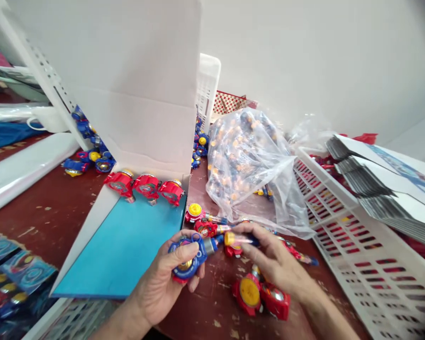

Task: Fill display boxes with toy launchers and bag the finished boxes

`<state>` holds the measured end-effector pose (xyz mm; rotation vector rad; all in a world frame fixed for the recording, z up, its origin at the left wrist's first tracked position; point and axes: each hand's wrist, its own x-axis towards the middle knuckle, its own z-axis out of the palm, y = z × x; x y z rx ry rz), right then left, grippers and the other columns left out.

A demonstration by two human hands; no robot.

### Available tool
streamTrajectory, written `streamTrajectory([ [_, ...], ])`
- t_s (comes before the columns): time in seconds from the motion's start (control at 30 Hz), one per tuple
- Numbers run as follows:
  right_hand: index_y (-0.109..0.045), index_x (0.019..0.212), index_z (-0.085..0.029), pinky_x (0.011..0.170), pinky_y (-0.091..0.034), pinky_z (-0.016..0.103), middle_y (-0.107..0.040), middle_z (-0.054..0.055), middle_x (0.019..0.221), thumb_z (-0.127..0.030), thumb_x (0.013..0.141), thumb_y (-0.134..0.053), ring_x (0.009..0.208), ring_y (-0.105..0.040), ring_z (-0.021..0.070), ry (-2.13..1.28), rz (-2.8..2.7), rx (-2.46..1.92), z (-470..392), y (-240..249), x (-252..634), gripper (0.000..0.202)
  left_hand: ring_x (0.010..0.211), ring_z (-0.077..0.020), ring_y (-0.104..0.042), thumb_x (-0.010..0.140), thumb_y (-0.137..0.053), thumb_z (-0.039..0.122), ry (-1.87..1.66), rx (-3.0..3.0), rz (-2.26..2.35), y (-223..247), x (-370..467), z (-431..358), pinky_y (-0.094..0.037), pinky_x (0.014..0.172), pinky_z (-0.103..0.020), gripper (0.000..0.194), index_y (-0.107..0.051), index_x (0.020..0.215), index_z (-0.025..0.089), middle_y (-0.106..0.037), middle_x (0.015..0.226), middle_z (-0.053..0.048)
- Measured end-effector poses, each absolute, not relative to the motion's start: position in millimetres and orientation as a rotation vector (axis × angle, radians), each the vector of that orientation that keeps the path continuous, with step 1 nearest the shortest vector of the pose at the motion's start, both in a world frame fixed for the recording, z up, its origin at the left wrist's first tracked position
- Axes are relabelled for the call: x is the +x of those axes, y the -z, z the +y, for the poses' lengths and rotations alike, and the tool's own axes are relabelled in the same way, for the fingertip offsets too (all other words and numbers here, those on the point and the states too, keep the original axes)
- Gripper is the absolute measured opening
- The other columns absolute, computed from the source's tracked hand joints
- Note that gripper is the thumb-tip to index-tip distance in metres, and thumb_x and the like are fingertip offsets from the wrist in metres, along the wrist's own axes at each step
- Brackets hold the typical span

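My left hand [166, 274] is closed round a blue toy launcher [187, 257], thumb on its round face. To its right, my right hand [269, 255] pinches a small stick part [239, 238] with a yellow end, blurred by motion, close to the launcher's grey tip. Whether the two parts touch I cannot tell. Red launchers with sticks [207, 228] lie just beyond my hands. Two more red launchers [250, 290] rest below my right hand. Three red launchers [147, 185] stand in a row at the far end of an open white box [81, 241] with a blue bottom.
A clear plastic bag [248, 156] of stick parts lies beyond my hands. On the right, a white basket [368, 255] bears stacked grey-edged cards [386, 184]. Blue launchers [92, 160] are piled behind the box. Packed toys [10, 288] sit at the lower left.
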<state>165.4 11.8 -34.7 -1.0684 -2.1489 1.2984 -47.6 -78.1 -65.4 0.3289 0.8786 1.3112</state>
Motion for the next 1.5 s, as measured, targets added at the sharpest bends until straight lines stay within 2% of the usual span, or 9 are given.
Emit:
streamTrajectory([
  [0.43, -0.053, 0.121, -0.025, 0.081, -0.041, 0.029, -0.060, 0.005, 0.103, -0.027, 0.095, -0.053, 0.092, -0.055, 0.0169, -0.904, -2.352, -0.684, -40.8, 35.8, 153.4, 0.026, 0.040, -0.0092, -0.044, 0.067, -0.073, 0.041, -1.077, 0.627, 1.000, 57.8, -59.0, -100.0, -0.026, 0.030, -0.014, 0.043, -0.051, 0.096, 0.019, -0.054, 0.055, 0.003],
  [0.57, -0.063, 0.103, -0.020, 0.063, -0.039, 0.023, -0.058, 0.001, 0.080, -0.042, 0.092, -0.057, 0.070, -0.051, 0.0119, -1.437, -2.119, -0.868, -48.7, 37.1, 147.1, 0.025, 0.052, -0.0072, -0.045, 0.068, -0.072, 0.036, -1.073, 1.062, 1.096, 47.3, -66.8, -105.5, -0.035, 0.047, -0.017, 0.031, -0.058, 0.087, 0.016, -0.054, 0.062, 0.003],
  [0.7, -0.058, 0.107, -0.018, 0.041, -0.022, 0.018, -0.045, -0.004, 0.067, -0.056, 0.086, -0.059, 0.046, -0.029, 0.0050, -2.049, -1.760, -1.075, -49.6, 41.3, 144.5, 0.043, 0.057, -0.0077, -0.044, 0.069, -0.069, 0.029, -1.021, 1.345, 1.233, 36.7, -75.2, -106.0, -0.036, 0.054, -0.018, 0.023, -0.061, 0.084, 0.014, -0.054, 0.066, 0.003],
  [0.8, -0.052, 0.121, -0.023, 0.059, -0.042, 0.023, -0.057, 0.002, 0.094, -0.050, 0.089, -0.059, 0.066, -0.049, 0.0106, -1.742, -2.027, -1.006, -49.1, 38.1, 144.0, 0.042, 0.057, -0.0090, -0.045, 0.069, -0.070, 0.033, -1.002, 1.194, 1.219, 35.4, -80.2, -103.7, -0.035, 0.053, -0.019, 0.027, -0.061, 0.086, 0.014, -0.056, 0.065, 0.002],
  [0.87, -0.055, 0.117, -0.024, 0.079, -0.043, 0.029, -0.059, 0.003, 0.103, -0.045, 0.092, -0.055, 0.088, -0.054, 0.0163, -1.368, -2.248, -0.930, -48.6, 36.0, 143.8, 0.033, 0.056, -0.0098, -0.046, 0.068, -0.071, 0.035, -1.052, 1.076, 1.197, 36.5, -81.9, -103.4, -0.036, 0.053, -0.019, 0.029, -0.061, 0.085, 0.015, -0.058, 0.065, 0.001],
  [1.03, -0.051, 0.074, -0.019, 0.050, -0.031, 0.023, -0.040, -0.004, 0.057, -0.057, 0.097, -0.035, 0.051, -0.038, 0.0107, -1.631, -2.142, -1.055, -38.9, 37.4, 145.5, 0.048, 0.057, -0.0082, -0.044, 0.068, -0.074, 0.031, -1.104, 1.238, 1.231, 40.4, -78.1, -106.3, -0.036, 0.053, -0.017, 0.022, -0.064, 0.079, 0.016, -0.055, 0.066, 0.002],
  [1.2, -0.058, 0.108, -0.022, 0.076, -0.040, 0.026, -0.058, 0.001, 0.094, -0.050, 0.093, -0.051, 0.084, -0.052, 0.0159, -1.427, -2.244, -0.922, -22.4, 39.4, 149.7, 0.032, 0.053, -0.0098, -0.046, 0.072, -0.073, 0.040, -1.113, 1.026, 1.310, 52.8, -66.7, -105.9, -0.036, 0.046, -0.017, 0.031, -0.063, 0.090, 0.017, -0.057, 0.065, 0.001],
  [1.4, -0.060, 0.088, -0.017, 0.063, -0.037, 0.023, -0.050, -0.002, 0.074, -0.057, 0.090, -0.052, 0.069, -0.046, 0.0131, -1.672, -2.195, -0.963, 3.6, 47.8, 166.0, 0.041, 0.066, -0.0141, -0.056, 0.078, -0.069, 0.027, -1.330, 1.468, 1.399, 77.4, -36.1, -108.7, -0.045, 0.063, -0.023, 0.012, -0.062, 0.082, 0.019, -0.063, 0.075, -0.003],
  [1.5, -0.059, 0.086, -0.016, 0.063, -0.040, 0.024, -0.053, -0.001, 0.075, -0.056, 0.093, -0.043, 0.068, -0.049, 0.0134, -1.367, -2.214, -1.145, 36.3, 47.2, 175.3, 0.044, 0.082, -0.0207, -0.058, 0.081, -0.061, 0.017, -1.314, 1.866, 1.403, 94.2, -16.4, -108.3, -0.046, 0.078, -0.032, 0.009, -0.064, 0.089, 0.019, -0.066, 0.085, -0.008],
])
